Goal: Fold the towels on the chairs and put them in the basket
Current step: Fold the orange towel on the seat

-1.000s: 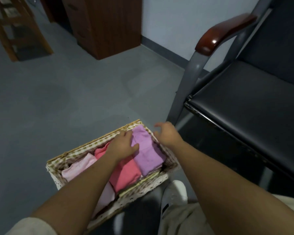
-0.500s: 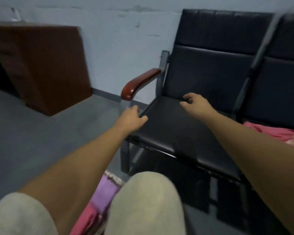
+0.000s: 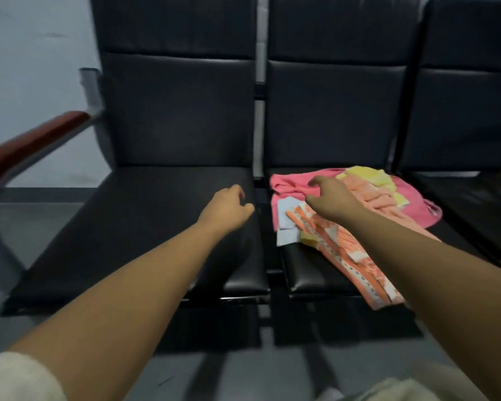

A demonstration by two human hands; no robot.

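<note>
Your left hand hung over the left chair seat, fingers loosely curled, holding nothing. Your right hand reached over the unfolded towels heaped on the middle chair seat, fingers bent down at the pink towel; whether it gripped cannot be told.

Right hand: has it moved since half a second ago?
Yes. The right hand went rightward, off the armrest chair's seat to the towels on the next seat.
</note>
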